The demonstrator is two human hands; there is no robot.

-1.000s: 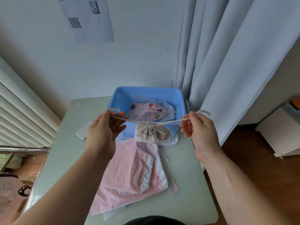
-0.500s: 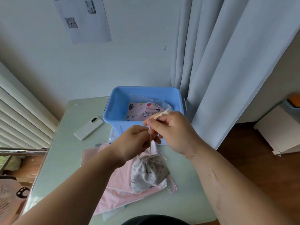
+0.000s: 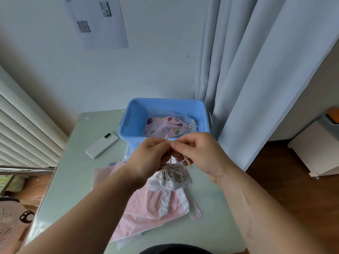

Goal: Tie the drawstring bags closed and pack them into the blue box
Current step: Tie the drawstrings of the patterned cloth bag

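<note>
Drawstring bags, as we count them: 1 pink printed bag (image 3: 165, 126) in the 1 blue box (image 3: 136, 114) at upper centre, 1 gathered white bag (image 3: 171, 178) at frame centre. It is just below our left hand (image 3: 148, 158) and right hand (image 3: 201, 154), both pinching its cord (image 3: 167, 139).

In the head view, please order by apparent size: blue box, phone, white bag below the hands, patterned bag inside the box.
1. blue box
2. white bag and patterned bag: look alike; white one is nearer, so unranked
3. phone
</note>
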